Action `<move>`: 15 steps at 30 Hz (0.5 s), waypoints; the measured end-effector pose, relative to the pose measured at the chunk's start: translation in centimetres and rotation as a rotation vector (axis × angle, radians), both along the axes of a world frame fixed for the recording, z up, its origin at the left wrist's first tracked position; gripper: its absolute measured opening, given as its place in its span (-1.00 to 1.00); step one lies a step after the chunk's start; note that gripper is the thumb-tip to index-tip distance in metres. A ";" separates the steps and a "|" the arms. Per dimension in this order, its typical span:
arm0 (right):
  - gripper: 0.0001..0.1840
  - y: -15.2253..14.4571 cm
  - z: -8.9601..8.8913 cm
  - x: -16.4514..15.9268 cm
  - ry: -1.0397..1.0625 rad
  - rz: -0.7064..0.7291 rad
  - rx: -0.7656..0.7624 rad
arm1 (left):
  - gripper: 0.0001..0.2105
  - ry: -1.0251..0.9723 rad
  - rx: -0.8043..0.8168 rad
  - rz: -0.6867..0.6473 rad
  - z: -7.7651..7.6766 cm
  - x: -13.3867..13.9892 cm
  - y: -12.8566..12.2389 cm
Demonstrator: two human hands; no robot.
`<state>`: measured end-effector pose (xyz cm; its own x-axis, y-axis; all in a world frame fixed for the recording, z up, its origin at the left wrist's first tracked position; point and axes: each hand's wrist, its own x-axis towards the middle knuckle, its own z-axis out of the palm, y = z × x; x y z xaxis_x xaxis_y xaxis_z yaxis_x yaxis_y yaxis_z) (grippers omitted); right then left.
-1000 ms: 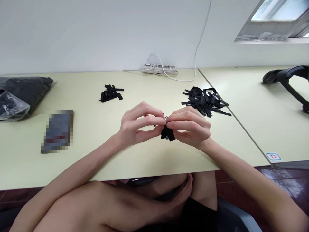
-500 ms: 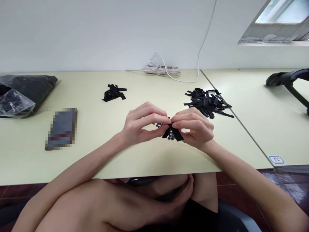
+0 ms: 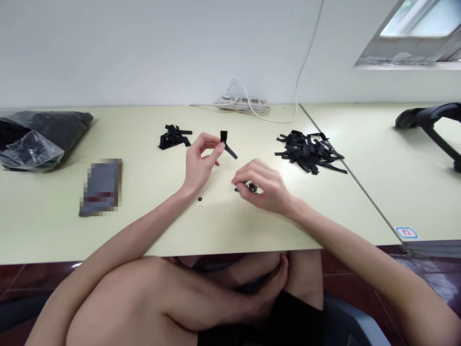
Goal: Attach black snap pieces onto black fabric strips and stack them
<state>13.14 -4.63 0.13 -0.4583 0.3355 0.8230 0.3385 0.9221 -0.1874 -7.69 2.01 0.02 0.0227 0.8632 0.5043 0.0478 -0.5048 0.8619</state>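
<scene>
My left hand (image 3: 201, 161) pinches a black fabric strip (image 3: 224, 136) between thumb and fingertips, raised over the table. One end of the strip points up and the other slants down to the right. Just right of it, my right hand (image 3: 266, 187) is curled over a small pile of shiny dark rings (image 3: 253, 187), partly covering them. Its thumb and forefinger come together at the pile's left edge, and whatever is between them is too small to make out. A single black ring (image 3: 200, 199) lies apart, near my left wrist.
A small heap of black strips (image 3: 173, 138) lies behind my left hand, a larger heap (image 3: 306, 151) to the right. A clear bag of black material (image 3: 54, 139) and a blurred-out flat item (image 3: 101, 187) are left. A power strip (image 3: 243, 103) sits by the wall.
My hands have come apart. The left has moved left and up with the black strip; the right has let go of it and moved slightly left, over the rings.
</scene>
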 end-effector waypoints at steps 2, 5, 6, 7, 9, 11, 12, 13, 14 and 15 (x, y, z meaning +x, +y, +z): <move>-0.81 -0.7 -0.5 -0.8 -0.213 0.105 -0.054 | -0.61 -0.029 -0.032 0.031 -0.3 -0.2 0.7; -0.51 -1.6 -1.2 -1.8 -0.515 0.218 -0.122 | -0.62 -0.039 -0.038 0.032 -0.1 -0.2 0.8; -0.44 -1.8 -1.4 -1.9 -0.570 0.238 -0.151 | -0.64 -0.035 -0.037 0.024 0.0 -0.2 0.6; -0.39 -2.0 -1.5 -2.0 -0.607 0.251 -0.183 | -0.65 -0.027 -0.035 0.015 0.1 -0.1 0.4; -0.38 -2.0 -1.6 -2.1 -0.636 0.261 -0.228 | -0.66 -0.001 -0.029 0.001 0.3 0.1 0.0; -0.45 -2.0 -1.6 -2.0 -0.642 0.261 -0.255 | -0.67 0.020 -0.018 -0.009 0.3 0.3 -0.3; -0.47 -2.0 -1.6 -2.0 -0.642 0.258 -0.262 | -0.67 0.025 -0.012 -0.018 0.3 0.3 -0.4; -0.49 -2.0 -1.7 -1.9 -0.638 0.251 -0.267 | -0.67 0.027 -0.007 -0.026 0.3 0.4 -0.5; -0.48 -2.1 -1.7 -2.0 -0.634 0.239 -0.269 | -0.68 0.027 -0.005 -0.033 0.4 0.4 -0.5; -0.46 -2.1 -1.8 -2.0 -0.633 0.226 -0.270 | -0.69 0.025 -0.005 -0.038 0.4 0.4 -0.5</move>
